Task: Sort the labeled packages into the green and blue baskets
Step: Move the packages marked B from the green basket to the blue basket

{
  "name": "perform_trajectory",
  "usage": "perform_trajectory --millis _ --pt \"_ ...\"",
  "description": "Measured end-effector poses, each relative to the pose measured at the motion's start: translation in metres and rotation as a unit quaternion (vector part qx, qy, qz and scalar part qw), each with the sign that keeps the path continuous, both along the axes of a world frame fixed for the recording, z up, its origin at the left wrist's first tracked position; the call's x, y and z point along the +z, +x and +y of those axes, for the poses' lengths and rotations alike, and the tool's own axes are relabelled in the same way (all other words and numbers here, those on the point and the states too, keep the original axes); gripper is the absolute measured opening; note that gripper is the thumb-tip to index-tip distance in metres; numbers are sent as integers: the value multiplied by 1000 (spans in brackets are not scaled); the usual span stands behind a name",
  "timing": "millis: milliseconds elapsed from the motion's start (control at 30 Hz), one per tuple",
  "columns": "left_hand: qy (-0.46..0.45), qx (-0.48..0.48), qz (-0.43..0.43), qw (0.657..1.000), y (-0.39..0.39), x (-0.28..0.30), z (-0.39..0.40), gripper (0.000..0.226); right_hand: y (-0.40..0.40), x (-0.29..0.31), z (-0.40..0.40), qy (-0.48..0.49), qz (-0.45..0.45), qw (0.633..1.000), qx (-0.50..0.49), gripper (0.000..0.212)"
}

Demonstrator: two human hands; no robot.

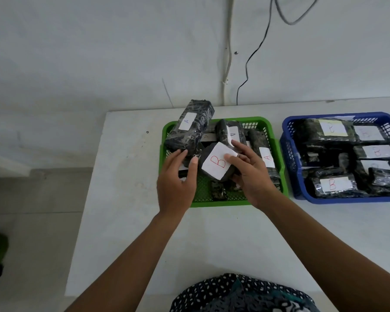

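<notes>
Over the green basket [221,203], my right hand [250,176] grips a dark wrapped package with a white label B [215,163], thumb on the label. My left hand [176,188] holds the lower end of a long dark package labeled A [189,127], which tilts up over the basket's far left corner. More dark packages labeled A [266,157] lie inside the green basket. To the right stands the blue basket [338,200], filled with several packages labeled B [332,184].
Both baskets sit at the back of a white table [212,244] against a white wall. A black cable [252,55] and a white conduit [229,52] run down the wall behind them. The table's left edge drops to a tiled floor [32,210].
</notes>
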State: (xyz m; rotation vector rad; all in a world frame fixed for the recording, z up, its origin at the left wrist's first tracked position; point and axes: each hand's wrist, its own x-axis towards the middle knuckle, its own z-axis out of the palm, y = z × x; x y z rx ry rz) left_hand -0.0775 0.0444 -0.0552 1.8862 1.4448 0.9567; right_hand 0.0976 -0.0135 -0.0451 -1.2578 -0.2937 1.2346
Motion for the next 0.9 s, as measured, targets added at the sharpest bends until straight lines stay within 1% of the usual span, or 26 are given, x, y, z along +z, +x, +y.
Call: perform_trajectory --millis 33,100,200,333,400,467,533,633,700,767,833,900 --pt "12 -7 -7 1000 10 4 -3 45 6 3 -3 6 -5 1000 -7 41" --pt "43 -12 12 999 32 10 -10 47 20 9 -12 16 -21 999 -26 35" --pt "27 -10 30 999 63 16 -22 50 45 15 -30 15 -49 998 -47 29" --pt "-68 -108 -56 990 111 21 -46 36 85 20 -58 21 -54 996 -68 26" --pt "-133 -112 -88 981 138 22 -58 35 109 23 -74 18 -63 995 -80 25" --pt "-165 -118 -101 974 167 23 -67 35 137 25 -91 -3 -96 992 -83 21" --pt "-164 -140 -96 972 196 22 -76 33 168 28 -110 -29 -151 985 -73 21" --pt "-151 -183 -83 968 237 22 -91 33 217 33 -137 -51 -219 973 -45 28" --pt "-118 -212 -62 968 261 21 -99 34 247 34 -154 -68 -247 966 -35 32" --pt "-80 -229 -41 969 282 17 -105 36 274 33 -168 -89 -272 957 -57 32" --pt "-50 -205 -1 978 297 8 -107 38 298 27 -176 -104 -290 947 -93 30" --pt "-51 -145 54 987 307 -4 -106 44 319 22 -180 -113 -287 943 -123 30"
